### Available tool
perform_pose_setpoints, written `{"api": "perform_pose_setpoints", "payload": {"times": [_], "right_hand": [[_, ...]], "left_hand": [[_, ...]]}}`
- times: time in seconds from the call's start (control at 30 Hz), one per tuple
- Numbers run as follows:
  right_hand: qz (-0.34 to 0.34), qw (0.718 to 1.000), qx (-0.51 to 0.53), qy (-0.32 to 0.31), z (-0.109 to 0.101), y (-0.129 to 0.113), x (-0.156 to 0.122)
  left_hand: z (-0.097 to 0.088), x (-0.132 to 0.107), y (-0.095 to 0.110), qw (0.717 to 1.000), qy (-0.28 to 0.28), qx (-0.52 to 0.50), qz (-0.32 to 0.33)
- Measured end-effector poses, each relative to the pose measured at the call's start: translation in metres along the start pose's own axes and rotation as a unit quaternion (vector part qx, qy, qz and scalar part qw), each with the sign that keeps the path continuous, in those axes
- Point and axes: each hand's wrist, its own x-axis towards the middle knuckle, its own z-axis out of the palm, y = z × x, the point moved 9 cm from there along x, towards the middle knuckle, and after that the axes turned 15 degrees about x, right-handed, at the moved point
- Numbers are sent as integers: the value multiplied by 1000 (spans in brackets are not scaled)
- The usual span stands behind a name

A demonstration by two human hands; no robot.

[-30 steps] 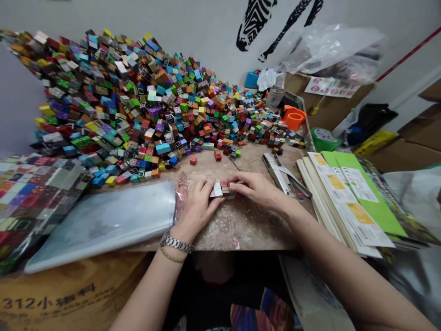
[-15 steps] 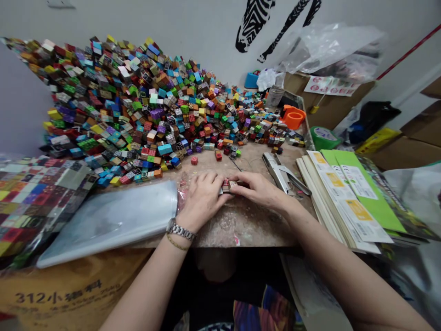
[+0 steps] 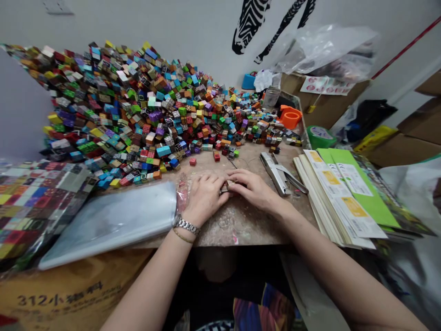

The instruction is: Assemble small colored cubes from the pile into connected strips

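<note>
My left hand and my right hand meet at the middle of the worn table. Between their fingertips they press together a short row of small patterned cubes; most of the row is hidden under the fingers. The left wrist wears a metal watch. Crinkled clear plastic lies just left of my left hand. Behind the hands a huge heap of small coloured cubes slopes up against the wall.
A stack of clear plastic bags lies at the left, with packed cube sheets beyond it. A metal stapler and a stack of printed cards sit at the right. An orange cup, tape roll and cardboard boxes stand behind.
My hands have closed in on the cube row; the white cube seen a second ago is now covered by my left fingers. The view has shifted slightly.
</note>
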Motion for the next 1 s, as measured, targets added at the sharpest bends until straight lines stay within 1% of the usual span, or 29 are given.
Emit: {"api": "perform_pose_setpoints", "payload": {"times": [0.07,0.13,0.2,0.27,0.4,0.5,0.67,0.83,1.0], "right_hand": [[5,999,33,21,-3,1,0],[23,996,54,61,-12,5,-1],[47,992,55,106,-23,12,-4],[69,989,42,125,-30,18,-7],[114,989,28,93,-28,30,-13],[119,989,-3,82,-24,28,-15],[86,991,-91,54,-17,20,-11],[49,991,-107,70,-23,16,-15],[9,992,-124,17,-16,9,-22]], "left_hand": [[-1,0,0,1000,-4,6,-4],[-2,0,0,1000,-6,9,-6],[-2,1,1,1000,-10,8,-4],[-2,1,1,1000,-16,4,-2],[-1,1,0,1000,-20,5,-3],[0,1,0,1000,-15,11,0],[-1,0,1,1000,-2,19,7],[-1,-1,0,1000,-4,19,7],[-2,0,1,1000,1,17,12]]}}
